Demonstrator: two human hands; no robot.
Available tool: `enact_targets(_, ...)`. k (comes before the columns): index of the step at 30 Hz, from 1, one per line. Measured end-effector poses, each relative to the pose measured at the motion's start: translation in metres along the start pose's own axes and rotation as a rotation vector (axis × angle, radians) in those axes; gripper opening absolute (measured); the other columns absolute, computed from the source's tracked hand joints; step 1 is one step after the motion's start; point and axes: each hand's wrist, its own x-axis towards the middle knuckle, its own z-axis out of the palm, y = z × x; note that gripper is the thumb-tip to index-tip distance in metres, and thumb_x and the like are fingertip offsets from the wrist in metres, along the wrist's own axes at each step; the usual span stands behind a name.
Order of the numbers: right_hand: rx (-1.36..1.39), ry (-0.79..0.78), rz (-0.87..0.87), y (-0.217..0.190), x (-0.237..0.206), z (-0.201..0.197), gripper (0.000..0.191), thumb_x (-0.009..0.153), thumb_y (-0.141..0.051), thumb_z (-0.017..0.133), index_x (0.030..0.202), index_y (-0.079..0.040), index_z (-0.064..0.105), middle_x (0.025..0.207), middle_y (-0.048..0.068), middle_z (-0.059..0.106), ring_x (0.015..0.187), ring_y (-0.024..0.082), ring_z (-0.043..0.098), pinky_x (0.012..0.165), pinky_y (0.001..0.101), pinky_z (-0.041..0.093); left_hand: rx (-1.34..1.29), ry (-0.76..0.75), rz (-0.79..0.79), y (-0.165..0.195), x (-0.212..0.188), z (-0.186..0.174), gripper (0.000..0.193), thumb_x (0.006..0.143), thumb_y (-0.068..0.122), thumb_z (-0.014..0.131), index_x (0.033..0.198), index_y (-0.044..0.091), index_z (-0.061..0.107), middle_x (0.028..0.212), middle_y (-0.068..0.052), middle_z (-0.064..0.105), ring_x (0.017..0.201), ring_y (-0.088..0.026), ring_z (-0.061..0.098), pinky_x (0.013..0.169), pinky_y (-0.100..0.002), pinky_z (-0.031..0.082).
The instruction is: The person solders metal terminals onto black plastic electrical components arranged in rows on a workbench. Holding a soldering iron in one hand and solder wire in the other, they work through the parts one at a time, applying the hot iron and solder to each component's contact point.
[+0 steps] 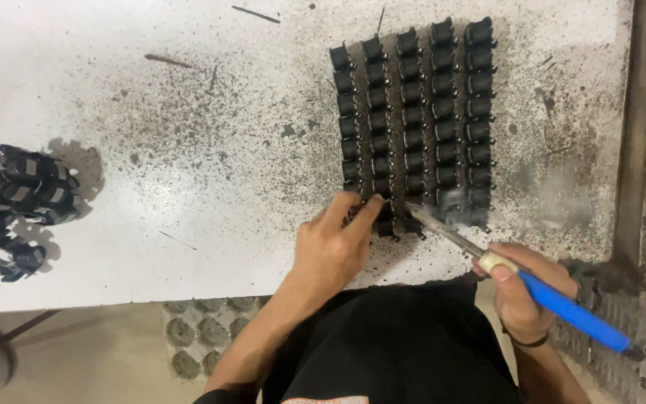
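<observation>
Seen from above, over a white worktable (151,150) speckled with dark burn marks and grit. Left hand (334,243) reaching forward to the near end of a block of small black parts (413,120), laid out in five neat rows side by side. Fingers (360,209) of that hand drawn together, thumb and forefinger pinched on the nearest black part in the left-hand rows, pressing it against the table. Right hand (521,288) clenched around a soldering iron (532,288) with a blue handle and pale collar, held like a pen, thumb laid along the collar. Metal tip of the iron slanting up and left, touching the near end of the middle rows, just beside the left fingertips. Thin wisp of smoke (555,191) hanging over the right-hand rows near the tip. Dark band on the right wrist. At the table's left edge, well apart from both hands, a loose heap of black parts wrapped in grey tape (16,209). Below the table edge, grey moulded trays (196,337), and a black shirt (398,344) filling the bottom middle.
</observation>
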Motion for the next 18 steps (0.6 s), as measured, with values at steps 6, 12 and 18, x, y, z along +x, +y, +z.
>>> enact_targets(6, -0.299, -0.073, -0.039, -0.01, -0.012, 0.011, 0.034, 0.096, -0.021, 0.067, 0.108, 0.01, 0.069, 0.084, 0.017, 0.073, 0.07, 0.021, 0.073, 0.065, 0.0254, 0.056, 0.021, -0.046, -0.01, -0.001, -0.013, 0.017, 0.036, 0.082, 0.003, 0.074, 0.117, 0.008, 0.075, 0.099, -0.006, 0.063, 0.074, -0.022, 0.069, 0.056, -0.036, 0.056)
enact_targets(12, -0.271, -0.075, -0.027, -0.012, -0.007, 0.014, 0.033, 0.097, -0.021, 0.066, 0.109, 0.01, 0.069, 0.082, 0.017, 0.073, 0.072, 0.021, 0.074, 0.067, 0.0254, 0.058, -0.014, -0.092, 0.011, -0.005, -0.009, 0.016, 0.032, 0.082, 0.002, 0.073, 0.114, 0.006, 0.075, 0.098, -0.008, 0.063, 0.073, -0.023, 0.069, 0.055, -0.035, 0.056)
enact_targets(18, -0.033, 0.01, 0.201, -0.004, -0.006, 0.012, 0.031, 0.095, -0.014, 0.064, 0.111, 0.012, 0.069, 0.081, 0.02, 0.072, 0.067, 0.022, 0.072, 0.066, 0.0305, 0.059, -0.001, -0.152, 0.027, -0.004, -0.004, 0.022, 0.027, 0.082, -0.003, 0.068, 0.108, -0.002, 0.073, 0.098, -0.012, 0.063, 0.075, -0.023, 0.07, 0.055, -0.033, 0.057)
